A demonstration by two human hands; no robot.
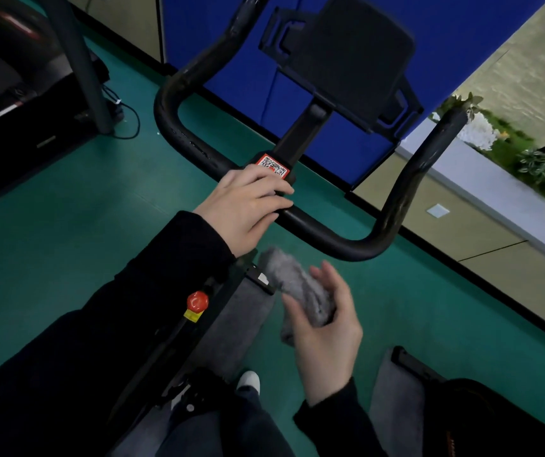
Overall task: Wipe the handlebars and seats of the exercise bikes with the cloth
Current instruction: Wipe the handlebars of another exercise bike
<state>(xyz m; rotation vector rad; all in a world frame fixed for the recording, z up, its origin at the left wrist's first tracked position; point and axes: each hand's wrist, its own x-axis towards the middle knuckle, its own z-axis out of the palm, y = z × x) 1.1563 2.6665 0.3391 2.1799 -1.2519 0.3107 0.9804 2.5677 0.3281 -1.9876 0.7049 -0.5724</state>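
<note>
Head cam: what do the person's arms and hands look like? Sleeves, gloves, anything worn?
Both hands are bare, with no gloves and no ring or watch showing. The left hand comes out of the left sleeve, which is long, black and ends at the wrist. The right hand is slightly blurred, and the right sleeve matches. Neither sleeve shows any markings.

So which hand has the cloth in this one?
The right hand, low in the view, holds the grey cloth. The left hand rests bare on the handlebar beside the QR sticker.
</note>
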